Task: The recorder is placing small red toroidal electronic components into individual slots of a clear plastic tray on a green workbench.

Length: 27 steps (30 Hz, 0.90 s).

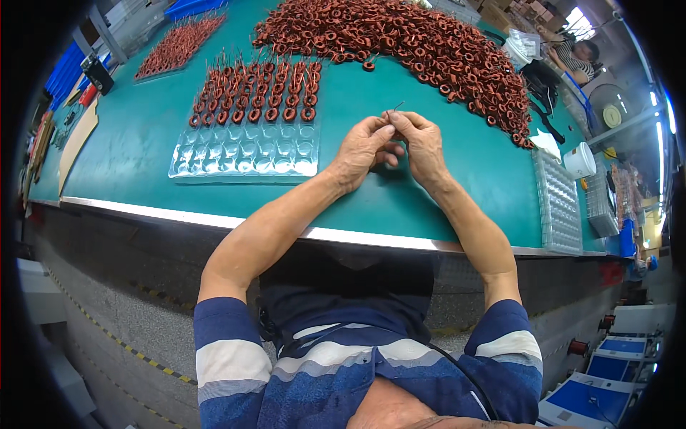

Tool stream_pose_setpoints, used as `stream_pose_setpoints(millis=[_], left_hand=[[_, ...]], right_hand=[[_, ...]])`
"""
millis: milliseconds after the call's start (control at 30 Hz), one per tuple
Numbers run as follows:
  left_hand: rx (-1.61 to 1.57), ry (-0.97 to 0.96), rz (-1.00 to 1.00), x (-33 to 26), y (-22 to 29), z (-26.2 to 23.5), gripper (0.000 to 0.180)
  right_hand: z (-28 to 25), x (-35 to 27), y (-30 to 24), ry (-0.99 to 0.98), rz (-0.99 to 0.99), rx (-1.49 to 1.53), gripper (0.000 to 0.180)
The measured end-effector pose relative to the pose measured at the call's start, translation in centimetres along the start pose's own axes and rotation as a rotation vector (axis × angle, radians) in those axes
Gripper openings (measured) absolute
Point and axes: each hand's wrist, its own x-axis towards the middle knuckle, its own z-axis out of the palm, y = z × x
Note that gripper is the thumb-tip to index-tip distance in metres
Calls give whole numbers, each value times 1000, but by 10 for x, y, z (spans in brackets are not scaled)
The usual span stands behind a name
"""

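My left hand and my right hand meet above the table, thumbs and fingertips pinched together. Between them is a small copper-wire ring coil, mostly hidden by the fingers; a thin wire lead sticks up from the fingertips. Left of my hands lies a clear plastic tray with round pockets. Its far rows hold reddish-brown ring coils with their leads pointing up, and its near rows hold none. A big heap of the same coils spreads across the far side, with one loose coil at its edge.
The green table has a metal-trimmed front edge. A second filled tray lies at the far left, near a black device. Stacked clear trays and a white tub stand at the right. Another person is at the back right.
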Motion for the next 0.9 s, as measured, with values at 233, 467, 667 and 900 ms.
stream_pose_setpoints(millis=[233, 467, 667, 900], left_hand=[[3, 4, 26, -3, 3, 5, 25], [169, 101, -18, -4, 8, 3, 23], [614, 48, 133, -9, 8, 7, 24], [710, -48, 108, -14, 14, 12, 25]], right_hand=[[0, -6, -2, 73, 74, 73, 24], [-14, 12, -20, 50, -31, -53, 39], [-22, 13, -22, -141, 14, -445, 31], [-27, 8, -46, -201, 17, -466, 25]])
